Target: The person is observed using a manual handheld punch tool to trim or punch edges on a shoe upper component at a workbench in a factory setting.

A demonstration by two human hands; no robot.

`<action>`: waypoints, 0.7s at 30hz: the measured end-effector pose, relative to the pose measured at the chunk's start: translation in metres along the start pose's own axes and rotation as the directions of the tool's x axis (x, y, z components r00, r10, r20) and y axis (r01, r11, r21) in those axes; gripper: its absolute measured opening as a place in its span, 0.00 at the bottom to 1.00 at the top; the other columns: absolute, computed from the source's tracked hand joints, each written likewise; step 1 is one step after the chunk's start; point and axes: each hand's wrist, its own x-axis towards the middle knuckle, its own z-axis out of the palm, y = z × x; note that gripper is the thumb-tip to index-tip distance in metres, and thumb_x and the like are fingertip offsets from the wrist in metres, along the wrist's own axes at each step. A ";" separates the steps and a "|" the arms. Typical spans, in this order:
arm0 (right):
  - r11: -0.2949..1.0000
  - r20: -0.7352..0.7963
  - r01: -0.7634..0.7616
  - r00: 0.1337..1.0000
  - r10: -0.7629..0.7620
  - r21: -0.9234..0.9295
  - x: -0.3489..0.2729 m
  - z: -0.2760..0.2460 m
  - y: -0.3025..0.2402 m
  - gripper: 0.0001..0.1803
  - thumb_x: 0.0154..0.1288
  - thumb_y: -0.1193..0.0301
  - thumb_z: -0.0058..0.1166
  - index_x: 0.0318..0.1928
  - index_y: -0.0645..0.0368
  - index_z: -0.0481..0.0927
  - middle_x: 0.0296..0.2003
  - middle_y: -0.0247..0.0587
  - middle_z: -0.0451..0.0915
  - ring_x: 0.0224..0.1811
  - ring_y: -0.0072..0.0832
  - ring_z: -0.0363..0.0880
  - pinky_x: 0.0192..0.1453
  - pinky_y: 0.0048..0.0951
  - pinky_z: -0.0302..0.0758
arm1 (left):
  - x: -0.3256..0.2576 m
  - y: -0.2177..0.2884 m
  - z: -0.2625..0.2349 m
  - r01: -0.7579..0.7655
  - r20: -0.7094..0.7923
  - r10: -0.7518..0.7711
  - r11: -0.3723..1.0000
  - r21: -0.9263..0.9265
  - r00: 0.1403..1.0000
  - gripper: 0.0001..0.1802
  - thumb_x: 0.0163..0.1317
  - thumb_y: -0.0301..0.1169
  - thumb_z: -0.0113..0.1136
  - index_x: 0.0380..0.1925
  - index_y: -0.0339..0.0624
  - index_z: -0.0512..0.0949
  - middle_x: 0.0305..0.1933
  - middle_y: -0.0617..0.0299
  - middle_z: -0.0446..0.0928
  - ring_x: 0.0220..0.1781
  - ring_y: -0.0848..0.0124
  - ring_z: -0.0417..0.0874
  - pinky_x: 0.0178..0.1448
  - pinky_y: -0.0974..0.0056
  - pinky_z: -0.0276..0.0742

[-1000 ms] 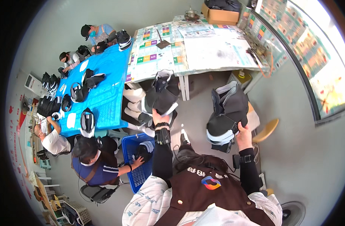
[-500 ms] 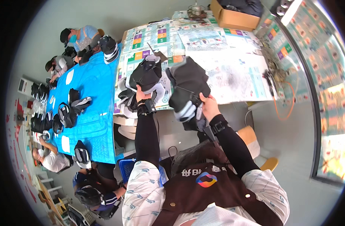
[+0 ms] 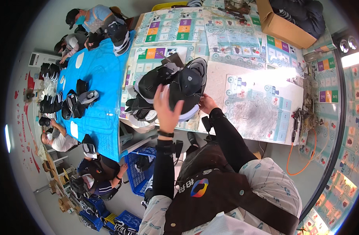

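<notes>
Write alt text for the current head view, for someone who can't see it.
An open left hand before black-and-grey shoe uppers heaped on a patterned table, the right hand at the heap's right edge. Co-workers surround a blue table to the left; a cardboard box stands far right.

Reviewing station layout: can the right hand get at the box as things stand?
Probably not without leaning in: the box sits at the far right corner of the table, well beyond the right hand, which is at a black shoe. Little stands between them.
</notes>
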 end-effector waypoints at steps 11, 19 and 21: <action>0.504 -0.148 0.255 0.763 -0.629 -0.825 -0.011 -0.019 -0.007 0.32 0.65 0.73 0.56 0.70 0.53 0.72 0.54 0.65 0.82 0.59 0.56 0.80 0.62 0.48 0.77 | 0.138 0.039 0.068 -0.512 0.516 0.421 0.858 0.041 0.746 0.11 0.57 0.23 0.64 0.41 0.45 0.78 0.46 0.60 0.80 0.57 0.55 0.77 0.56 0.54 0.77; 0.177 0.412 0.561 0.755 -0.511 -0.809 0.039 -0.071 0.023 0.29 0.61 0.73 0.58 0.65 0.57 0.75 0.51 0.64 0.82 0.57 0.58 0.81 0.61 0.49 0.78 | 0.146 0.058 -0.087 0.022 0.452 0.193 0.904 -0.428 0.871 0.13 0.66 0.17 0.58 0.49 0.37 0.73 0.48 0.55 0.81 0.50 0.62 0.85 0.57 0.57 0.83; 0.200 0.270 0.456 0.768 -0.580 -0.867 0.064 -0.130 -0.004 0.29 0.60 0.74 0.58 0.64 0.59 0.76 0.51 0.64 0.82 0.57 0.58 0.81 0.61 0.48 0.78 | 0.161 0.065 -0.085 0.200 0.476 0.216 0.707 -0.679 0.853 0.13 0.71 0.16 0.52 0.53 0.39 0.70 0.55 0.57 0.80 0.54 0.65 0.85 0.60 0.56 0.86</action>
